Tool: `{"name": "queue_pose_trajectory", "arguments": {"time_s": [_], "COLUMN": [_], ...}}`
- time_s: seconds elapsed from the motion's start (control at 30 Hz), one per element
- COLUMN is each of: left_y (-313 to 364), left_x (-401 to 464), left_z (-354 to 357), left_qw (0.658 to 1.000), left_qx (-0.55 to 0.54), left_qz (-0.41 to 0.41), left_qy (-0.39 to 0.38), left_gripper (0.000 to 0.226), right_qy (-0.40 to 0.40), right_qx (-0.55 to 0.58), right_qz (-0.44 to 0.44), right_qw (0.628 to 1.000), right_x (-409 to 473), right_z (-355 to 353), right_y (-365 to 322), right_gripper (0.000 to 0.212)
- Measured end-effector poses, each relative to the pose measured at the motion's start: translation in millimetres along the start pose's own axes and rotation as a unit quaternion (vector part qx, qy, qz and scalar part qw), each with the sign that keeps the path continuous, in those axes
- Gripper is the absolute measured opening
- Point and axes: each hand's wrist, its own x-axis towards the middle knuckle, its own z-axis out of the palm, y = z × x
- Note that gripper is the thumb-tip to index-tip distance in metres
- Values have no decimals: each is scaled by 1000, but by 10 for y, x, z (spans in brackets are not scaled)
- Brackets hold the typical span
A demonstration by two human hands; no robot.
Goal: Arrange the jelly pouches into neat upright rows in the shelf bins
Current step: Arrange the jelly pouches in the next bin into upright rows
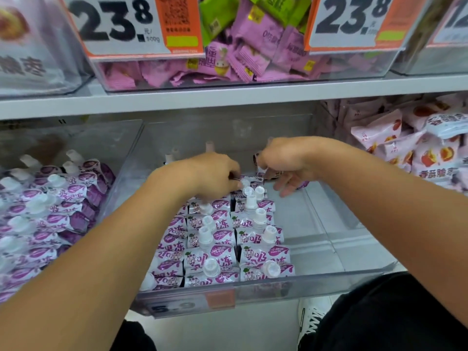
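Jelly pouches (217, 249), purple and white with white screw caps, are packed upright in rows along the left half of the clear middle bin (329, 277), running from the front wall back toward the middle. The right half of that bin's floor is left bare. A few more caps can be seen poking up near the back wall, kinda blurry though.

Both hands are reached in over the far end of the rows. The left hand (215, 173) is curled down over the rearmost pouches, fingers closed around the top of one there; what exactly is pinched is hidden under the knuckles, so the grip can only be called narrow and closed on a pouch top. The right hand (286, 160) is placed just to the right of it, thumb and forefinger pinched on the edge of a held pouch (258, 160) that's lifted above the row, while the other fingers are spread loose and pointing down toward the bare floor.

A second bin (76, 138) at the left is filled with the same pouches, lying tilted and messy. At the right, pink and white snack bags (430, 148) are heaped. On the shelf above, pink wrapped candies (228, 64) are piled in a clear bin behind big 23.8 price tags (114, 24).
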Motion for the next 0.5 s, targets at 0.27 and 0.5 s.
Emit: {"name": "queue_pose_trajectory", "arguments": {"time_s": [0.27,0.5], "left_y": [94,26], "left_x": [103,114], "left_z": [-41,-40], "left_qw": [997,998], "left_qx": [42,27], "left_qz": [1,8], "left_qy": [-57,-59], "left_gripper": [53,43], "right_qy": [-52,-100], "right_qx": [238,293], "right_qz": [57,78], "right_qw": [968,948], "right_x": [68,55], "right_z": [294,211], "right_y": [149,189], "right_gripper": [71,77]}}
